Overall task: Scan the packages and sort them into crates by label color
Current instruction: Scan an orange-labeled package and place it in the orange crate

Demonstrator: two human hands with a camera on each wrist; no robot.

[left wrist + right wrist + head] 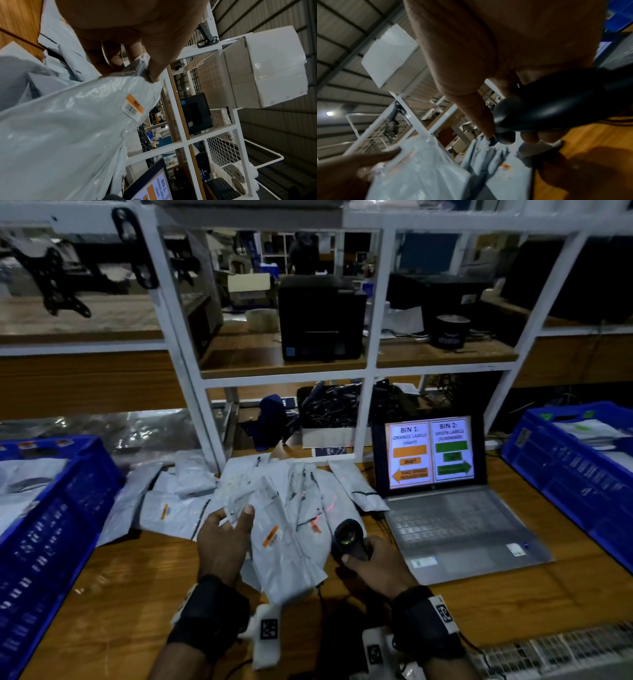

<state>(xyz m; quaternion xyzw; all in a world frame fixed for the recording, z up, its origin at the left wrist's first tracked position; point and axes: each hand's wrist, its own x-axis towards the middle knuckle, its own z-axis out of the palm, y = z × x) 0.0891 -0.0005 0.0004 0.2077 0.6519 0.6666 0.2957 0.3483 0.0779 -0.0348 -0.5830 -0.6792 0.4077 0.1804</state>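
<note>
1. Left hand (pixel 224 537) pinches the top edge of a grey poly mailer (pixel 287 556) with an orange barcode label (pixel 132 105); right hand (pixel 375 565) grips the barcode scanner (pixel 347 537) just beside it.
2. Risk: the slick film slips from that thin pinch.
3. Risk: the red beam reads a neighbouring mailer's label (pixel 315 525) beyond the scanner, mis-sorting.

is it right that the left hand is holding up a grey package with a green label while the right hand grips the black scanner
Not quite: the label on the grey package is orange, not green, as the left wrist view shows plainly. The rest stands: the left hand holds that package up and the right hand grips the black scanner.
</note>
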